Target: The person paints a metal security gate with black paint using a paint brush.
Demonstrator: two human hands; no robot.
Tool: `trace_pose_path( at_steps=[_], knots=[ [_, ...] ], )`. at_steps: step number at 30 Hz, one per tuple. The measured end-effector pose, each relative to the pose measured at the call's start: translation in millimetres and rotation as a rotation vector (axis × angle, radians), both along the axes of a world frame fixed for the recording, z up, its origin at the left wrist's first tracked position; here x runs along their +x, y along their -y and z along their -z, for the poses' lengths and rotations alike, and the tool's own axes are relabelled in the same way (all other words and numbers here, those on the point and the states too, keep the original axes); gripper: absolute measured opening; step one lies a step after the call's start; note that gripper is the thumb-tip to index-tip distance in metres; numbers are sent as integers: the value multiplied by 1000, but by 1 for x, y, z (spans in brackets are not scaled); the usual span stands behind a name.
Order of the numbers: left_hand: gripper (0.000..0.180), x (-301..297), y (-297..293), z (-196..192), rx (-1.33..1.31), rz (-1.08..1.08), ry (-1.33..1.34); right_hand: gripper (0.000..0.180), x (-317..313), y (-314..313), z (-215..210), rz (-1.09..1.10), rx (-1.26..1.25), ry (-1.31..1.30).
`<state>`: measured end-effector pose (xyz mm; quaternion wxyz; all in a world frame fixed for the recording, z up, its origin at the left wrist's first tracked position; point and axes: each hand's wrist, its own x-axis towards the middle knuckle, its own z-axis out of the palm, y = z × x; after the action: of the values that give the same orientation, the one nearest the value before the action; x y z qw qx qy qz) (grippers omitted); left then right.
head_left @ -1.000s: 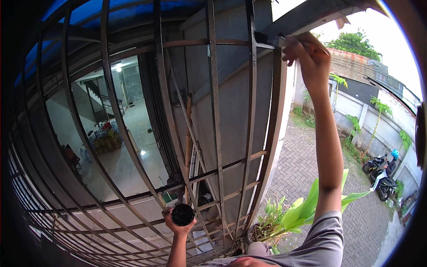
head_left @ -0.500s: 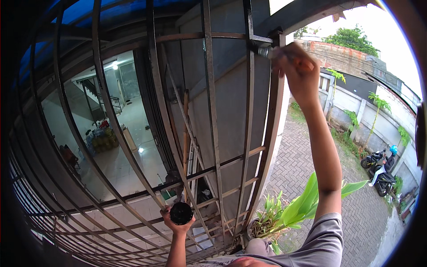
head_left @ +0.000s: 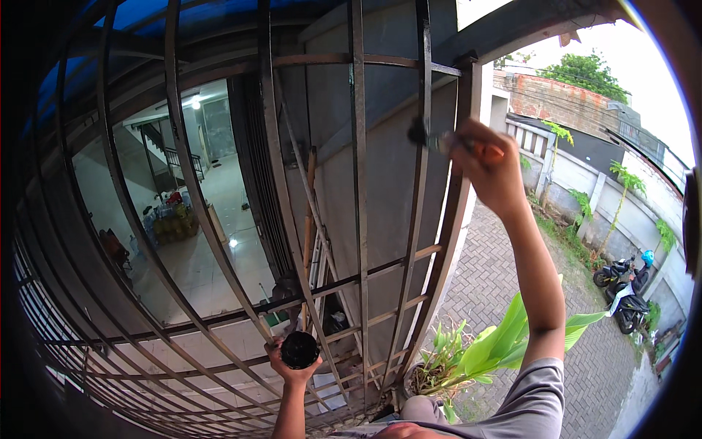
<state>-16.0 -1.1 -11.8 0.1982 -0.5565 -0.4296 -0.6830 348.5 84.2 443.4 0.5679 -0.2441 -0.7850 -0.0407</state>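
Observation:
My right hand [head_left: 491,170] is raised and grips a paintbrush [head_left: 446,142] with an orange handle. Its dark bristles touch an upright bar of the dark metal gate frame [head_left: 422,110] in front of me. My left hand [head_left: 291,367] is low, near the bottom middle, and holds a small round can of black paint [head_left: 300,349] from below, close to the gate's lower crossbars. The right arm in a grey sleeve reaches up from the lower right.
Behind the gate frame lies a tiled room with stairs and stacked goods [head_left: 174,219]. Wooden poles [head_left: 310,219] lean against a grey wall. Green plants [head_left: 482,347] grow below. A brick-paved lane runs right, with two parked motorbikes [head_left: 621,282] by a wall.
My right hand has come down with the brush from the top corner of the frame to a lower spot on the upright bar. The left hand has stayed put with the can.

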Motion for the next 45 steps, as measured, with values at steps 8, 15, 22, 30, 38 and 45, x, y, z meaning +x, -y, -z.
trace_pose_path(
  at_steps=[8,15,22,30,38,45],
  knots=[
    [88,12,-2,-15,-15,-33,98,7,8,0,-38,91,347,10],
    [85,15,0,-18,-25,-58,128,5,16,0,-26,30,359,-76],
    [91,4,2,1,-36,-31,41,8,10,1,-13,124,360,266],
    [93,7,1,-7,-102,-38,-27,9,9,3,-31,131,427,213],
    [93,5,0,-5,-113,-7,-7,12,22,5,-36,15,282,105],
    [88,16,2,-21,-5,-43,135,9,16,3,-11,54,281,328]
  ],
)
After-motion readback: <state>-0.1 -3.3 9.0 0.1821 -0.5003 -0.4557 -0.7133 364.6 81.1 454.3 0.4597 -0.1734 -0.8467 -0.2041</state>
